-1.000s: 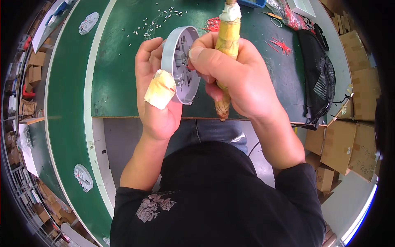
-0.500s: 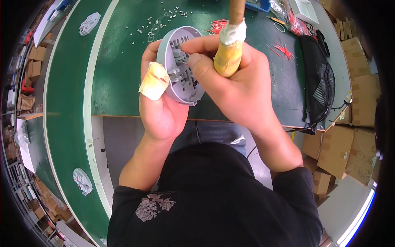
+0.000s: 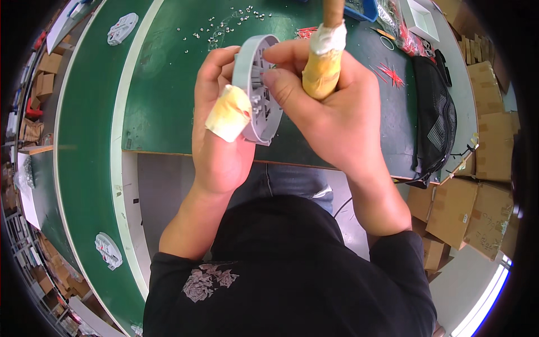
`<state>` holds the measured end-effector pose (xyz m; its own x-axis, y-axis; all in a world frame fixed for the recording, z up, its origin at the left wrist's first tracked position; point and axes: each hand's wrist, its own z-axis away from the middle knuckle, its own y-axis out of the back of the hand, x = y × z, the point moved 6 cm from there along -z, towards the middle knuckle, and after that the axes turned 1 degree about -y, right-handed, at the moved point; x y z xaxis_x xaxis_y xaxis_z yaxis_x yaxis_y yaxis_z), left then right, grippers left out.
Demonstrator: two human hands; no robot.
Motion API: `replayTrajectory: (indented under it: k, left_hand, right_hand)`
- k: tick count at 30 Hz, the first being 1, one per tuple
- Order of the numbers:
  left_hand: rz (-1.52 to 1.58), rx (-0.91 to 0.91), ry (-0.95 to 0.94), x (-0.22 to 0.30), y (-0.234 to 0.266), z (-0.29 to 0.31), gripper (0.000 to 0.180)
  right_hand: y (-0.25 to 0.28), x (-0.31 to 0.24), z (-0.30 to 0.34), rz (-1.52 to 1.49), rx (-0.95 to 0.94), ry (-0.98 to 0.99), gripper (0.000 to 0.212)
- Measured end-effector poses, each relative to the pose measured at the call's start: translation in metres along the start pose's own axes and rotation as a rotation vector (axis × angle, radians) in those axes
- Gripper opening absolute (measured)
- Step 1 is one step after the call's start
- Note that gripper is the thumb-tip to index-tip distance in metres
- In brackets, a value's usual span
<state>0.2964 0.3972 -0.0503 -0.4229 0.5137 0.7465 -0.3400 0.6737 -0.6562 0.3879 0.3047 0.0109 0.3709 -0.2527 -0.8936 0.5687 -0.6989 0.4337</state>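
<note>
A round grey plastic housing (image 3: 251, 73) with ribs and slots inside stands tilted, nearly edge-on, in my left hand (image 3: 222, 160). The fingers wrap behind its rim, and a yellow wrapping (image 3: 230, 114) covers the thumb. At the open side of the housing, the thumb and forefinger of my right hand (image 3: 345, 121) pinch close together. Whatever lies between their tips is hidden. A brown rod with a yellow-wrapped end (image 3: 321, 73) rises from the crook of that hand; its far end leaves the picture.
Small metal parts (image 3: 213, 39) lie scattered on the green tabletop (image 3: 168, 112), with red-and-white wire-like pieces (image 3: 391, 74) farther right. A black mesh bag (image 3: 435, 112) lies at the right edge. Similar grey housings (image 3: 122, 29) rest on the green strip at left. Cardboard boxes (image 3: 455, 205) stand right.
The housing has turned more edge-on and shifted slightly right, hiding more of its inside. My right hand has moved a little right with it, fingertips still pinched at the housing.
</note>
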Motion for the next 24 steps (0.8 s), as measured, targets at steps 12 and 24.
replayTrajectory:
  k: [12,24]
  left_hand:
    - [0.139,-0.03,-0.006,-0.006,-0.015,-0.002,0.063]
    - [0.206,-0.036,0.098,-0.006,0.001,0.001,0.06]
  right_hand:
    - [0.007,0.0,0.009,0.124,0.093,0.273,0.014]
    - [0.007,0.005,-0.002,-0.006,-0.015,0.047,0.013]
